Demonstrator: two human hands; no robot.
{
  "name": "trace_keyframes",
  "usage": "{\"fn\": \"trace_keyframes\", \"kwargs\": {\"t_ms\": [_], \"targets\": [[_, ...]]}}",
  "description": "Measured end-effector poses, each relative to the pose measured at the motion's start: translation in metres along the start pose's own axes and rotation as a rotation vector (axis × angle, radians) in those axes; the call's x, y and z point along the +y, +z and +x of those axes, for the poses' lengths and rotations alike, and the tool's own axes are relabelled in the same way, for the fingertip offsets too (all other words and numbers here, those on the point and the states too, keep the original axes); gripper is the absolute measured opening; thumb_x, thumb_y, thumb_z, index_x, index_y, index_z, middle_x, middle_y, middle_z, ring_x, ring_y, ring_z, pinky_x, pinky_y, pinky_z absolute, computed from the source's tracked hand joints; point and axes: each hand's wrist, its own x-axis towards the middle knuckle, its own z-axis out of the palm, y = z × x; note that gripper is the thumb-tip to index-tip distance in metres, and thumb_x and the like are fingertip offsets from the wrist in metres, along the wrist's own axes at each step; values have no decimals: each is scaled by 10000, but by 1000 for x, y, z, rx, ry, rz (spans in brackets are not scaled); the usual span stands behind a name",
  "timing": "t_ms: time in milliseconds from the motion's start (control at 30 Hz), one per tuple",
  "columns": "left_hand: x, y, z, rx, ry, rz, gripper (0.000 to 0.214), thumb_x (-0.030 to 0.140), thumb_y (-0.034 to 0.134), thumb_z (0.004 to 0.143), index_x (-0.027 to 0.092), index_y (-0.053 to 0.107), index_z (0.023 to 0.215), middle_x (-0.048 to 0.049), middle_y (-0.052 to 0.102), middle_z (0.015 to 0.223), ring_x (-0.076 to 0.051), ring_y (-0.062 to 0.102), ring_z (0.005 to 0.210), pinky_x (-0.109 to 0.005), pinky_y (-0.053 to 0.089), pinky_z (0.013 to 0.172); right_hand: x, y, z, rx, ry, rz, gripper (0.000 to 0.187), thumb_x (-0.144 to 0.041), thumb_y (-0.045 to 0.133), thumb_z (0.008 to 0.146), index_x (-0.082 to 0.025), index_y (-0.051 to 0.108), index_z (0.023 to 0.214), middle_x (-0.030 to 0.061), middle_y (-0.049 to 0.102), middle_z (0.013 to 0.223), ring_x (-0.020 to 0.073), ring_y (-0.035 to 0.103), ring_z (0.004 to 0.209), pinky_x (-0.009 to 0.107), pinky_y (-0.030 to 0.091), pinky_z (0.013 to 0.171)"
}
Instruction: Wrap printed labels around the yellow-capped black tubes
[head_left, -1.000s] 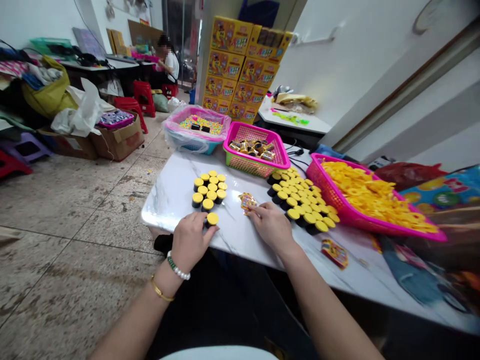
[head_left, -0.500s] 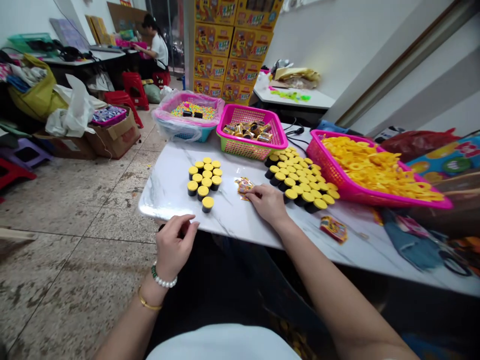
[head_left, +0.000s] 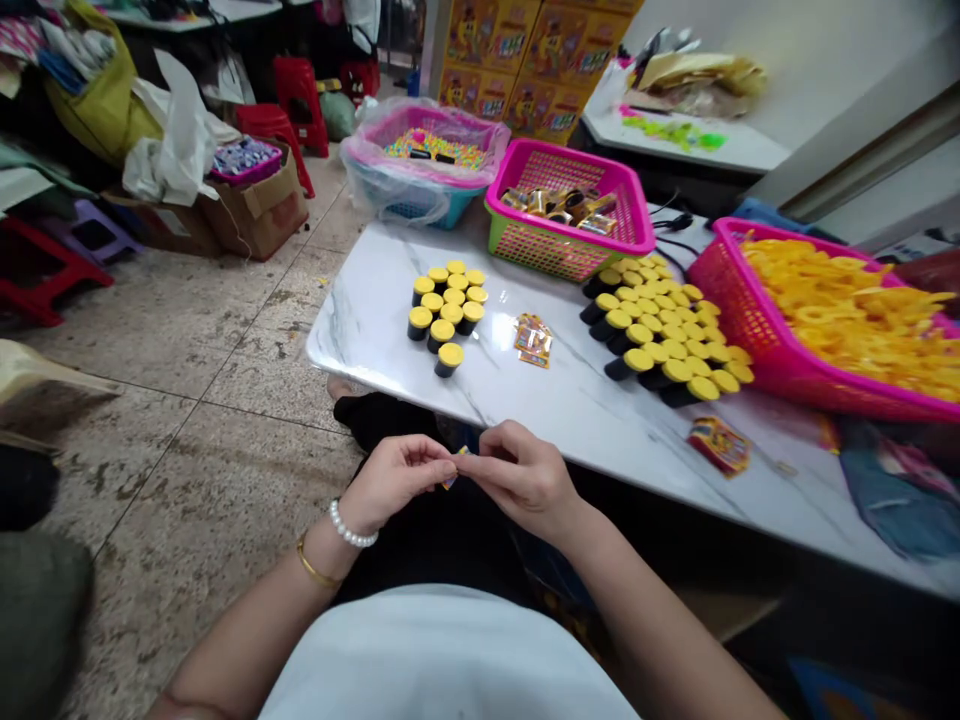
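In front of my lap, just off the table's near edge, my left hand (head_left: pixel 396 480) and my right hand (head_left: pixel 531 482) meet fingertip to fingertip. Pinched between them is a small printed sticker (head_left: pixel 451 481), mostly covered by the fingers. A few similar orange stickers (head_left: pixel 533 341) lie loose on the white marbled table (head_left: pixel 510 400). Left of these stands a small group of black jars with yellow lids (head_left: pixel 450 358). A larger cluster of the same jars (head_left: pixel 675 345) fills the right side. Nearer the front edge lies a stack of printed stickers (head_left: pixel 720 445).
A pink-and-green basket (head_left: pixel 540 255) of gold-wrapped jars stands at the back, beside a plastic-lined basket (head_left: pixel 409 200) of colourful beads. The large pink basket (head_left: pixel 795 365) at right holds yellow plastic parts. Cartons (head_left: pixel 555 90) and red stools (head_left: pixel 300 105) are behind.
My right hand has left the stickers on the table and come back toward my body with one. My left hand has moved right to meet it. The view has tilted down.
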Motion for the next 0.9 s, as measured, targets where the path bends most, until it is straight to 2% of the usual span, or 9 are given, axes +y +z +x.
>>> {"fn": "trace_keyframes", "kwargs": {"t_ms": [67,167,233,300,433,467,600,733,900], "targets": [[-6,-2,3,34,-59,-114,351,406,855,641,125,677,751,-13,657,630,-62,515,510,-175,357,471,-3,11,-5,47,163,175,340,-194,670,879,-350,726,1176,41,628,907,128,601,722,244,506,585],[-14,-6,4,132,-68,-222,421,405,889,589,123,636,772,19,617,588,-46,480,450,-158,311,409,-9,29,-11,136,537,571,548,-301,700,867,-307,546,1393,68,654,1056,160,661,808,279,581,610],[-19,-7,4,167,-60,-253,459,397,898,579,125,620,823,26,614,587,-54,498,443,-158,330,394,-14,41,-13,158,738,812,618,-347,700,865,-283,470,1435,54,680,1008,163,678,774,293,599,592],[-23,-7,3,189,-57,-274,492,387,902,575,131,596,863,22,632,609,-62,517,443,-159,347,383,-21,50,-15,234,851,934,587,-342,735,836,-262,502,1369,29,701,937,151,680,725,301,610,611],[-30,-3,-2,256,-26,-305,495,373,889,590,158,539,866,42,626,635,-63,519,434,-160,356,366,-29,64,-18,522,914,920,324,-349,782,788,-222,602,1025,12,701,888,129,665,685,287,606,641],[-31,-2,-4,268,-9,-299,480,372,880,602,164,529,855,52,613,632,-60,513,430,-161,356,367,-30,67,-18,508,930,928,318,-364,788,779,-214,606,993,16,697,881,128,658,673,279,598,621],[-31,2,-9,292,75,-213,408,345,849,641,170,521,807,79,551,598,-40,468,436,-159,352,407,-31,79,-18,242,1002,1056,290,-443,746,810,-177,634,836,-14,615,676,90,543,523,215,476,469],[-27,-3,-14,437,179,-123,318,364,805,696,162,574,777,57,549,619,-46,461,495,-167,362,454,-29,85,-15,254,1007,1017,346,-507,713,825,-182,606,775,-48,540,614,57,428,453,184,342,395],[-20,-11,-24,550,276,20,250,393,736,775,156,663,740,22,576,614,-73,468,525,-195,385,481,-28,90,-14,231,997,1000,396,-557,675,844,-190,577,732,-63,476,557,56,372,433,195,308,393]]}}
